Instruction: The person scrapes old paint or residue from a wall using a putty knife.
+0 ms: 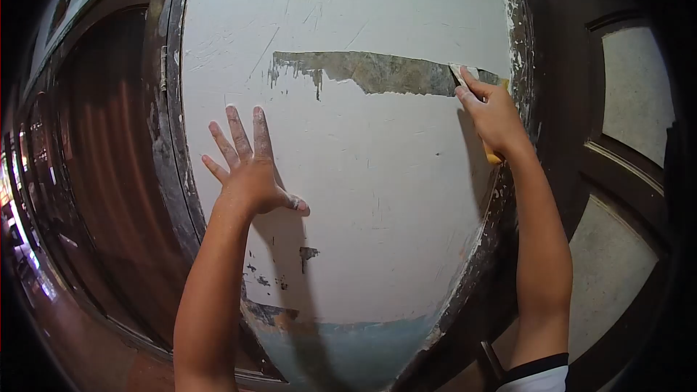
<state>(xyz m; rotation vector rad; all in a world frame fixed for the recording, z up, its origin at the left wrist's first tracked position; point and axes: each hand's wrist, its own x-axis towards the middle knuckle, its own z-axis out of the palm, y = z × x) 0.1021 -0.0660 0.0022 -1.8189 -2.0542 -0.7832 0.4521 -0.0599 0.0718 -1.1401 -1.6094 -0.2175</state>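
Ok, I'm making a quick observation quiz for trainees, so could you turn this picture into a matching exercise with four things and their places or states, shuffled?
Column one
1. Left hand
2. Right hand
3. Large grey-brown patch
4. Blue-green band

Column two
A. Across the lower end of the white wall panel
B. Closed around a yellow-handled tool
C. Stretching sideways across the panel's upper part
D. Fingers spread against the white surface

Right pairs: 1-D, 2-B, 3-C, 4-A.
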